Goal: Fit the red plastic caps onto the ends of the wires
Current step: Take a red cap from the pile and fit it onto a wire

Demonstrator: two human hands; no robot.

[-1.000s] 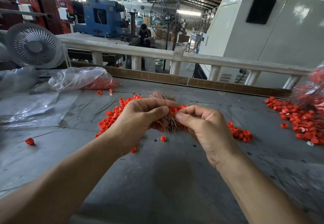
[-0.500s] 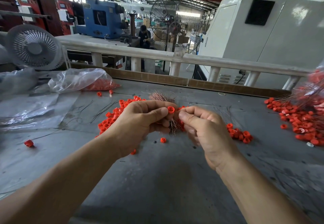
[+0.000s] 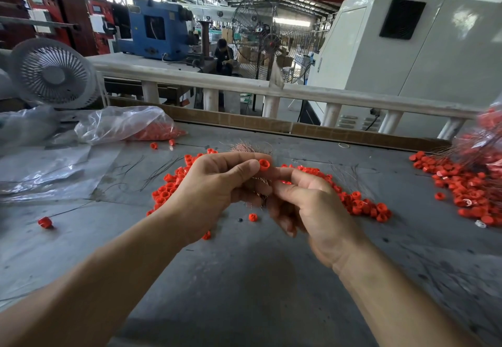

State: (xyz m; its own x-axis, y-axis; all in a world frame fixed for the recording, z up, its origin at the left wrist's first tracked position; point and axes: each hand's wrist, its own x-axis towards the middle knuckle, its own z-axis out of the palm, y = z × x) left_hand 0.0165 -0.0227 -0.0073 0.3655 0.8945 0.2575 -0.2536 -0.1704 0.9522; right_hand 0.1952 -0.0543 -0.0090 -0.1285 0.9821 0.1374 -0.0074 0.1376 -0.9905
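Workbench (image 3: 244,278) of grey metal fills the lower view; a loose heap of caps (image 3: 361,205) spreads from nine to three o'clock behind the hands. The left hand (image 3: 214,192) grips the wire bundle (image 3: 251,148), its coppery ends fanning toward twelve o'clock, and pinches one red cap (image 3: 264,164) at thumb tip. The right hand (image 3: 312,205), pinching that cap a second ago, has drawn back toward five o'clock, fingers loosely curled; whether they hold anything cannot be told. Probably the cap is seated. Its axis runs roughly toward eleven o'clock, open mouth facing up.
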